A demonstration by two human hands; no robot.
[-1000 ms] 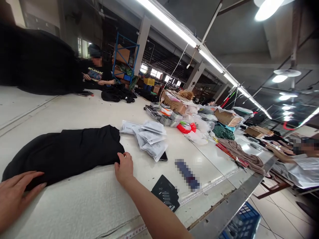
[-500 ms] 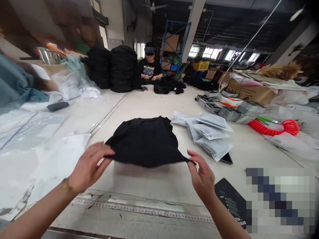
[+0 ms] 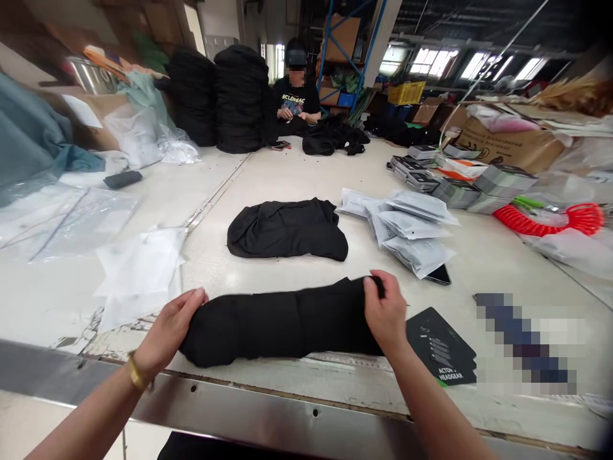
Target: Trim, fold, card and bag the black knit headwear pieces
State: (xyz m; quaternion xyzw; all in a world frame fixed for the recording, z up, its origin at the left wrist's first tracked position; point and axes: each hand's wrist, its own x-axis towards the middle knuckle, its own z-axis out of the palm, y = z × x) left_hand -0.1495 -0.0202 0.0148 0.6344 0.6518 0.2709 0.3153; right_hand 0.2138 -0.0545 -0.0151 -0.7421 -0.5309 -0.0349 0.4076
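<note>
A long piece of black cloth [image 3: 268, 324], folded into a band, is stretched sideways above the near edge of the table. My left hand [image 3: 167, 329] grips its left end, thumb on top and the other fingers partly hidden. At the right end, my right hand [image 3: 387, 310] pinches the cloth between thumb and curled fingers. Just beyond lies a second black cloth piece [image 3: 287, 230], flat and a little wrinkled. Black printed cards [image 3: 440, 348] marked "HEADGEAR" rest beside my right forearm. White translucent bags [image 3: 138, 271] lie to the left of the cloth.
Filled pale packets [image 3: 414, 223] are piled at right, over a dark phone [image 3: 439, 275]. Behind them are stacked cards [image 3: 457, 191] and a red coiled hose [image 3: 550, 220]. A measuring tape [image 3: 349, 361] runs along the metal-edged table [image 3: 249, 396]. Opposite sits a person [image 3: 297, 96] beside tall black cloth stacks [image 3: 242, 99].
The black cloth in my hands has come toward me and is now spread as a long band. The other black piece lies uncovered behind it. My view has tilted downward.
</note>
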